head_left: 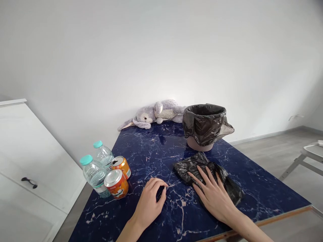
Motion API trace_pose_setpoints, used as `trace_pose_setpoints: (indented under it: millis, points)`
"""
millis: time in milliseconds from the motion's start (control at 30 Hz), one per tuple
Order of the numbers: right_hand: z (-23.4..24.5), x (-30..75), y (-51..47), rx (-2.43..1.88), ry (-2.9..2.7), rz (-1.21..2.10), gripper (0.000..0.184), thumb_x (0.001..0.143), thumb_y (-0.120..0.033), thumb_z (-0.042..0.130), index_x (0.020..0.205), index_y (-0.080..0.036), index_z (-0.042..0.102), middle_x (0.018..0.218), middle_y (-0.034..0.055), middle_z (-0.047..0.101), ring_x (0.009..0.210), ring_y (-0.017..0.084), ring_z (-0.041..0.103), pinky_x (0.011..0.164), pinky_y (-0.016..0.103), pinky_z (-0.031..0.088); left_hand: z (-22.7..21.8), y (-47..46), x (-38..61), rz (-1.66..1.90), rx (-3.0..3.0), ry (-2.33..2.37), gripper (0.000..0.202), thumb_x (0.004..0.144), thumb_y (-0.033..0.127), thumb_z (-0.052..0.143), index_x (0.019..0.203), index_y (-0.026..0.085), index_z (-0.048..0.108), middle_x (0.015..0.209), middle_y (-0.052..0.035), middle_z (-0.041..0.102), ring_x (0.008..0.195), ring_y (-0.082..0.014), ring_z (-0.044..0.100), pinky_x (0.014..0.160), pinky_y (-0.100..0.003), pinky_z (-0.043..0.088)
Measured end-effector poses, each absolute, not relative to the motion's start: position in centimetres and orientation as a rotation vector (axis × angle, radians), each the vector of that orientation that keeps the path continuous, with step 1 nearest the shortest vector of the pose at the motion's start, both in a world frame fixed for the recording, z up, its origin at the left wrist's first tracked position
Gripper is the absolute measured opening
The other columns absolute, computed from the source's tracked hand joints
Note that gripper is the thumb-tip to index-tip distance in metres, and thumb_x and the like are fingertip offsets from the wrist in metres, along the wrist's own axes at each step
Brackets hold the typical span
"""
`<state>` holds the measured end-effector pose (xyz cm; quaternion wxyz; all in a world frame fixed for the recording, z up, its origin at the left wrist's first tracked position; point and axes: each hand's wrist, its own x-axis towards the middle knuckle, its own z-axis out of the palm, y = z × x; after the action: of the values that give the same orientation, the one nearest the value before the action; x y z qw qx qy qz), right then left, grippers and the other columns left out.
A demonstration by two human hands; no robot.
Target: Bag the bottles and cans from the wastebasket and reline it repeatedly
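My right hand (212, 191) lies flat with spread fingers on a crumpled black plastic bag (233, 190) near the table's right front. My left hand (151, 200) rests on the dark blue marbled tabletop (151, 154), loosely curled, with a gap between thumb and forefinger and nothing visible in it. Left of it stand two orange drink cans (116, 184), the rear one with its top opened. Beside the cans are two clear plastic bottles (94, 173) with turquoise caps. Beyond my right hand stands a small bin (199, 144) lined with a black bag (208, 126) folded over its rim.
A grey plush rabbit (161, 112) lies on its side along the table's far edge, against the white wall (151, 50). To the left is a white cabinet (32, 158) with a dark handle. A light-coloured chair or stand (305, 158) is partly visible at the right.
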<state>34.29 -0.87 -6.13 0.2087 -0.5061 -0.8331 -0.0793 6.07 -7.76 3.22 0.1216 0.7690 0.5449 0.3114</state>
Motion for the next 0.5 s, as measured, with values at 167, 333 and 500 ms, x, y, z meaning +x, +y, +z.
trace_pose_setpoints:
  millis: [167, 333, 500]
  points:
    - [-7.3, 38.4, 0.5, -1.469, -2.253, -0.34, 0.058, 0.112, -0.042, 0.033, 0.169, -0.041, 0.038, 0.177, 0.0051, 0.036, 0.162, 0.045, 0.03, 0.12, 0.073, 0.039, 3.1, -8.3, 5.9, 0.895, 2.273, 1.587, 0.016, 0.11, 0.023, 0.05, 0.11, 0.027, 0.065, 0.113, -0.0046, 0.072, 0.112, -0.0242, 0.068, 0.11, -0.049, 0.053]
    - [-8.8, 44.3, 2.5, -1.555, -2.285, -0.469, 0.058, 0.109, -0.035, 0.03, 0.158, -0.034, 0.059, 0.171, 0.0102, 0.046, 0.159, 0.048, 0.036, 0.118, 0.074, 0.039, 3.1, -8.7, 6.0, 0.855, 2.304, 1.585, 0.017, 0.11, 0.021, 0.049, 0.111, 0.027, 0.064, 0.115, -0.0047, 0.07, 0.111, -0.0242, 0.067, 0.101, -0.044, 0.056]
    - [-9.6, 48.3, 4.2, -1.705, -2.219, -0.462, 0.062, 0.109, -0.037, 0.023, 0.148, -0.028, 0.07, 0.167, 0.014, 0.05, 0.156, 0.051, 0.04, 0.115, 0.078, 0.04, 3.1, -8.7, 6.1, 0.833, 2.326, 1.585, 0.017, 0.109, 0.02, 0.048, 0.11, 0.027, 0.064, 0.115, -0.0045, 0.069, 0.111, -0.0241, 0.067, 0.102, -0.044, 0.055]
